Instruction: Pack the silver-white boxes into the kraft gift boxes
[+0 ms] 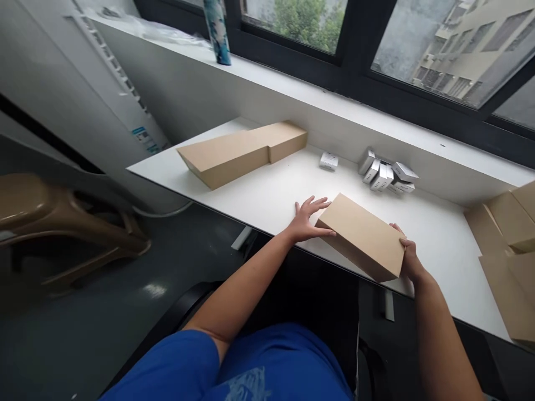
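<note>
A closed brown cardboard box (363, 234) lies near the front edge of the white table (267, 195). My left hand (306, 219) presses flat against the box's left end, fingers spread. At the box's right end my right hand (407, 253) grips it, fingers curled over the edge. The box sits between both hands.
Two more brown boxes (238, 150) lie at the back left of the table. Several small white boxes (384, 174) are piled by the wall, one more (329, 161) apart. Flat cardboard (507, 250) is stacked at the right. A blue bottle (217, 30) stands on the sill. A brown chair (62, 223) is at the left.
</note>
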A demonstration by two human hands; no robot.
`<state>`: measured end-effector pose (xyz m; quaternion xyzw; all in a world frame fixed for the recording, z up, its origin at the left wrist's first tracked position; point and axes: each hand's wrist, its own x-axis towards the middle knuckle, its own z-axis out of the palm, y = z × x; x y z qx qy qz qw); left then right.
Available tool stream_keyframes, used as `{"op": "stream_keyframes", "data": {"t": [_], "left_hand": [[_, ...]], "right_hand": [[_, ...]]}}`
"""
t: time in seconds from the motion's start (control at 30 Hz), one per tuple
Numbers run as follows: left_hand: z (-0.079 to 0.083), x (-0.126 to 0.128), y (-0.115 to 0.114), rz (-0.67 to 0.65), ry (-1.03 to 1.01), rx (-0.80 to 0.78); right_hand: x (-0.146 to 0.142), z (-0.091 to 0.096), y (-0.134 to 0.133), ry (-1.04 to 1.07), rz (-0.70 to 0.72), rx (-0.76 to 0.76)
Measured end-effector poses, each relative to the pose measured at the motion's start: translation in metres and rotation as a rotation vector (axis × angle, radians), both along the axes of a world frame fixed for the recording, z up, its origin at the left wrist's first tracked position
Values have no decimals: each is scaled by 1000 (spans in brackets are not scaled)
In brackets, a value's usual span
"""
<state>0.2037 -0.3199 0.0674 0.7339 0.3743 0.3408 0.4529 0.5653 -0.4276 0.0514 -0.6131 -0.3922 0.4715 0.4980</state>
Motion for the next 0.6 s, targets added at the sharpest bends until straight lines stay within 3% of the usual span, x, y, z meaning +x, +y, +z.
{"op": "stream_keyframes", "data": {"t": [0.07,0.23,0.37,0.6], "left_hand": [[-3,2,-3,75,-37,3],[-11,5,-7,202,14,-55],[-16,1,-2,80,12,-35],[-24,-8,28,-140,63,-119]], "right_hand": [[-4,16,21,5,-41,-88],[-13,45,65,79,85,-256],[-21,49,86,144,72,-267],[-11,38,92,188,170,-150]]}}
